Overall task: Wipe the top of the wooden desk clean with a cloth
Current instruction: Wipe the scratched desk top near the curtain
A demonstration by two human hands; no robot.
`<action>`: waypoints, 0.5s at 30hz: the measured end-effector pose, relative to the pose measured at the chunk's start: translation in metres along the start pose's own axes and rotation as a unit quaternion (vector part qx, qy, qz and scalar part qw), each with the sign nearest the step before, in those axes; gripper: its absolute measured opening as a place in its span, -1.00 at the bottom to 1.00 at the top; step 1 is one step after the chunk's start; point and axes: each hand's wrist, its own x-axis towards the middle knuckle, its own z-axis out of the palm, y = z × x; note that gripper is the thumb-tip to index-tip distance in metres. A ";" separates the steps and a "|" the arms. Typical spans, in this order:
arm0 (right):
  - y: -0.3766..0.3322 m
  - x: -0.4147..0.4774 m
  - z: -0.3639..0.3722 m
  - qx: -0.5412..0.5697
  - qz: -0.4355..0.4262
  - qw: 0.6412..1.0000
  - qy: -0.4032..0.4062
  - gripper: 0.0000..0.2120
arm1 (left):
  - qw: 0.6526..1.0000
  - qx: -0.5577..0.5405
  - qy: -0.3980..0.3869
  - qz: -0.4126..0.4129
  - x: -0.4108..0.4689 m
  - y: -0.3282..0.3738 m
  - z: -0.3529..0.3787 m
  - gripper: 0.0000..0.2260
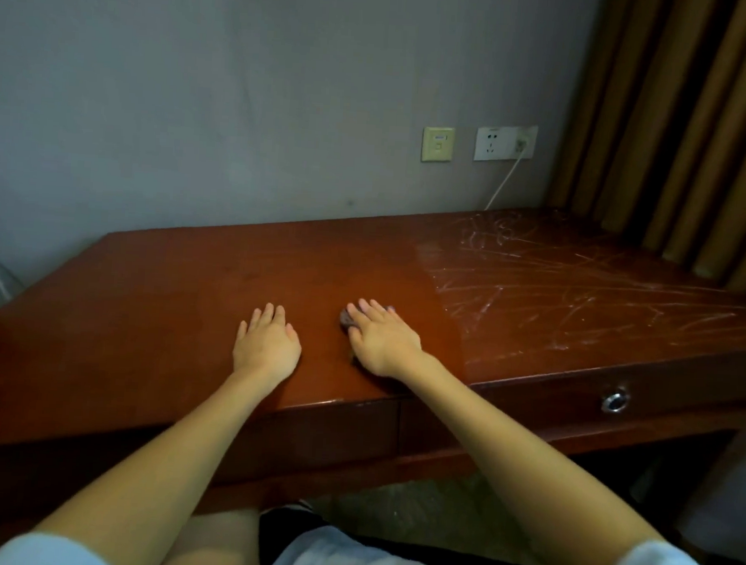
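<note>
Left hand: your left hand [267, 345] lies flat on the desk [142, 312], fingers straight and together, holding nothing.
Right hand: your right hand [385, 340] presses palm-down on the cloth [346, 320], fingers stretched out, not curled round it.
Cloth: small and dark, mostly hidden under your right fingers, near the front edge at mid-desk.
Desk top: glossy on the left and around your hands; whitish streaks [559, 285] cover the right part.
Drawer: a round metal pull [615, 402] sits on the front, right of your right arm.
Wall: a socket [505, 144] with a white cable [504, 181] plugged in; curtain [677, 126] at the right.
</note>
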 end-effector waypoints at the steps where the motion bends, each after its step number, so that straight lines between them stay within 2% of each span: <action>1: 0.013 -0.003 -0.004 0.001 0.008 1.000 0.001 -0.50 | 1.000 0.002 -0.002 0.001 -0.001 0.000 0.000 -0.54; 6: 0.080 -0.041 -0.019 0.000 0.082 0.996 0.026 -0.51 | 1.000 0.011 -0.008 -0.015 -0.003 0.005 -0.003 -0.54; 9: 0.088 -0.069 -0.019 -0.008 0.095 0.994 0.046 -0.50 | 0.998 0.014 -0.013 -0.053 -0.009 0.017 -0.001 -0.53; 12: 0.065 -0.093 -0.011 -0.027 0.076 0.994 0.074 -0.50 | 0.997 0.019 -0.024 -0.069 -0.018 0.036 0.001 -0.52; 15: 0.032 -0.102 0.000 -0.035 0.011 0.996 0.083 -0.49 | 0.998 0.018 -0.022 -0.056 -0.023 0.041 0.005 -0.51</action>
